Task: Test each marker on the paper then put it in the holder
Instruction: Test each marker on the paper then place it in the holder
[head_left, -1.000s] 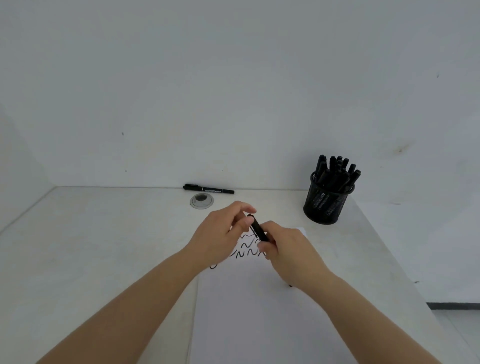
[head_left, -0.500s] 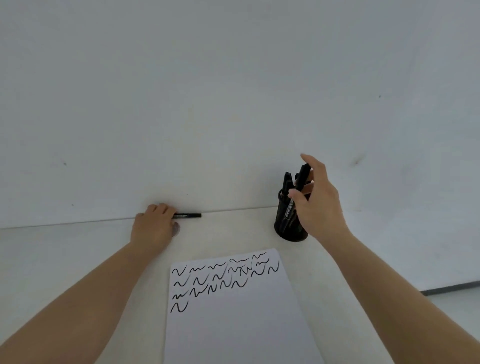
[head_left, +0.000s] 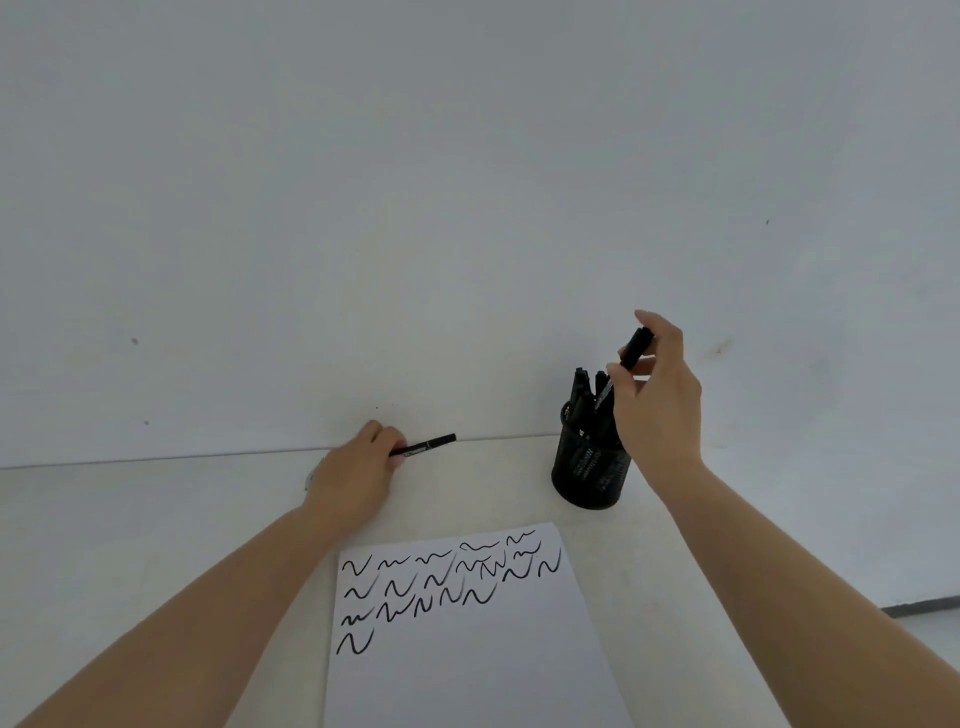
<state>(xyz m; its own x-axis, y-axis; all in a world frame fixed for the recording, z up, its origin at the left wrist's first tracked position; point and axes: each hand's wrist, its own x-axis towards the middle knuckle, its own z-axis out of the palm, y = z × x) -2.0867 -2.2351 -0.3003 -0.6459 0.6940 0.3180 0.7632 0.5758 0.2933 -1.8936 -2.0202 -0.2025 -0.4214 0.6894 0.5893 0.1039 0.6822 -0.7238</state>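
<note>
The marker (head_left: 635, 349) I held was slim, black and capped, tilted above the black mesh holder (head_left: 590, 470) at right of centre, pinched in my right hand (head_left: 657, 395). Since half a second earlier, the second marker (head_left: 423, 446) had lifted off the worktop (head_left: 156, 519) at its far end, gripped by my left hand (head_left: 356, 480). I counted two markers out, several more in one holder, and one paper (head_left: 467, 649) bearing twenty-odd squiggles.
</note>
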